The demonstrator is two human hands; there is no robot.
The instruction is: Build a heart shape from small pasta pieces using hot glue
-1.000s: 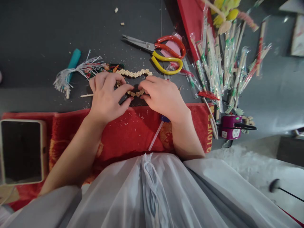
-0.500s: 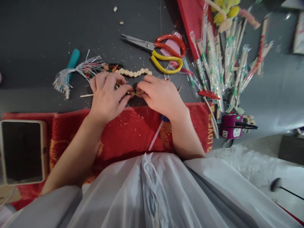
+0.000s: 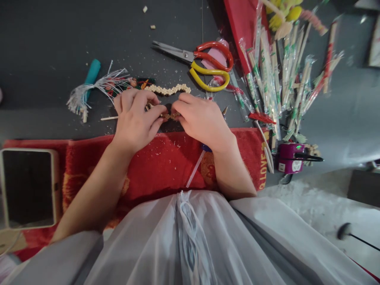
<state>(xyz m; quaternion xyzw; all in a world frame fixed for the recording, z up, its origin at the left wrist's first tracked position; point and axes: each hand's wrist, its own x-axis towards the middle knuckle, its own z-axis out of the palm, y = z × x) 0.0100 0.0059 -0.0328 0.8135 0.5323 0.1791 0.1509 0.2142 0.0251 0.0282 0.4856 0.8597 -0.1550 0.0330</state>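
Note:
Between my fingertips is a small brownish beaded-looking strip (image 3: 170, 116), mostly covered by the fingers. My left hand (image 3: 135, 118) pinches its left end, and my right hand (image 3: 198, 118) pinches the right end. Just beyond both hands lies a wavy cream strip (image 3: 170, 90) with a knobbly surface. A bundle of white threads (image 3: 102, 87) lies left of my left hand, across a teal cylinder (image 3: 93, 72). A thin pale stick (image 3: 109, 118) pokes out by my left hand.
Scissors (image 3: 192, 59) with red and yellow handles lie beyond my right hand. Plastic-wrapped sticks (image 3: 267, 75) spread on the right, near a purple box (image 3: 291, 157) with a black cable. A red towel (image 3: 166, 158) lines the front edge; a phone-like device (image 3: 29, 188) rests at left.
Both hands stay almost in place, still pinching the brownish strip. The view has shifted very slightly; nothing else has visibly moved.

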